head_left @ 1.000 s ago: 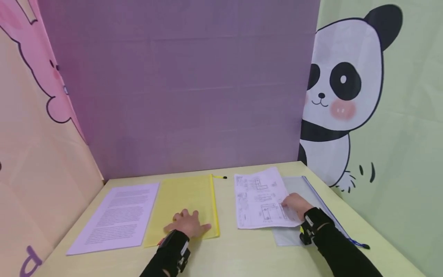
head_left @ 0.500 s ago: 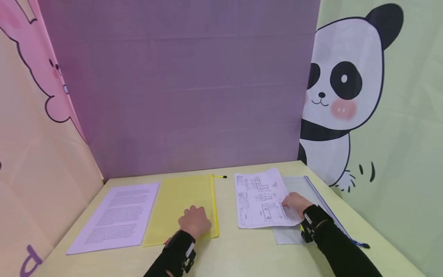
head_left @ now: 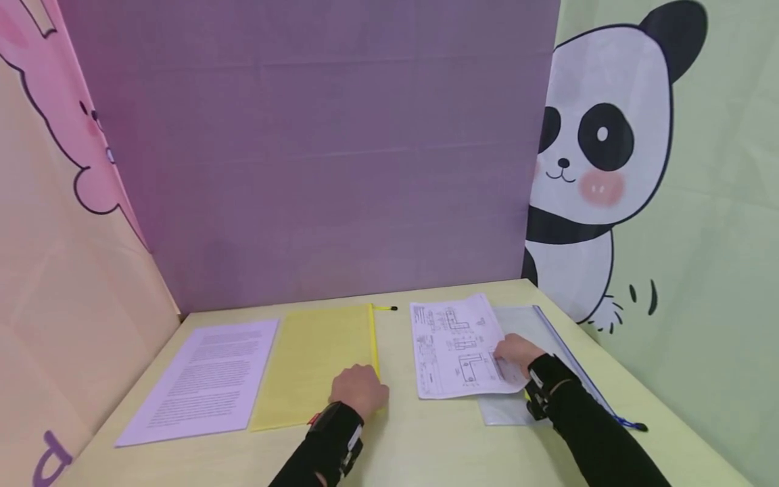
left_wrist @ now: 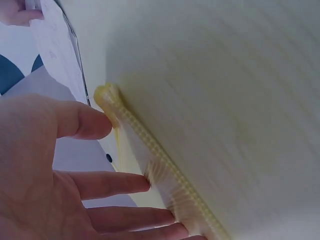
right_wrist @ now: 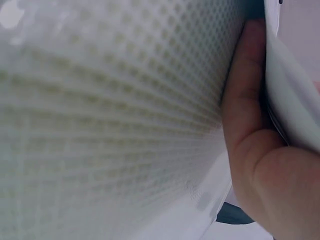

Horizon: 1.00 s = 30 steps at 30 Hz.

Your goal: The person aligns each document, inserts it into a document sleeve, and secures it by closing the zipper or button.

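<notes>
A yellow zip document bag (head_left: 304,362) lies flat on the table, its zipper along the right edge. My left hand (head_left: 358,391) is at its lower right corner. In the left wrist view the fingers (left_wrist: 112,186) are spread and fairly straight, their tips touching the bag near the zipper (left_wrist: 160,152), with the thumb at the corner. My right hand (head_left: 520,353) holds printed drawing sheets (head_left: 453,352) by their right edge. These sheets partly cover a clear mesh zip document bag (head_left: 517,321), whose mesh (right_wrist: 125,100) fills much of the right wrist view.
Text-printed papers (head_left: 201,382) lie at the left of the table (head_left: 426,453), beside the yellow bag. A blue zipper pull (head_left: 633,426) sticks out at the clear bag's lower right. A purple backdrop (head_left: 335,155) stands behind the table, with patterned side walls.
My left hand has slid right across the yellow bag to its lower right corner, its spread fingers drawing together in the head view. My right hand keeps holding the drawing sheets in place.
</notes>
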Each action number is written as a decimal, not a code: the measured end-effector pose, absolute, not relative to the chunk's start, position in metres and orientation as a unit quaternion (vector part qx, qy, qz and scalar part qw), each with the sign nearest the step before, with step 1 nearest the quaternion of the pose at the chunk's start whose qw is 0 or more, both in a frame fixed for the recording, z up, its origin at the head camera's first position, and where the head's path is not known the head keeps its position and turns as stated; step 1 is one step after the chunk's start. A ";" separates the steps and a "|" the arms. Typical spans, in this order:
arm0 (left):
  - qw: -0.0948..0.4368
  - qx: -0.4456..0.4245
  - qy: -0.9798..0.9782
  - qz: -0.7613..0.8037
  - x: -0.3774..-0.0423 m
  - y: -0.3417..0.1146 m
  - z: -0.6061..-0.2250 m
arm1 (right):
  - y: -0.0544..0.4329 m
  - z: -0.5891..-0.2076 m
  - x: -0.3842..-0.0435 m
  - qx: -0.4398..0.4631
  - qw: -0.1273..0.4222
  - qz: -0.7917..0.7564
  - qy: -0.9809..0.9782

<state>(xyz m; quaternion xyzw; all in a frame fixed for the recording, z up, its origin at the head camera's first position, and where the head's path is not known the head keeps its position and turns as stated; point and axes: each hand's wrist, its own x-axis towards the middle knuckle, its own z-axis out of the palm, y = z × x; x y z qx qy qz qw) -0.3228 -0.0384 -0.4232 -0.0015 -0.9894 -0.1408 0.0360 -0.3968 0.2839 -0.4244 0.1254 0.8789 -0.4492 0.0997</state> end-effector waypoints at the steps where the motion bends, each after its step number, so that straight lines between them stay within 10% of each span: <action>1: 0.036 0.003 -0.990 -0.139 -0.323 -0.037 -0.424 | 0.284 -0.424 -0.397 0.126 0.099 -0.450 0.879; 30: 0.030 0.142 -0.979 -0.141 -0.327 -0.010 -0.428 | 0.284 -0.423 -0.396 0.110 0.098 -0.429 0.891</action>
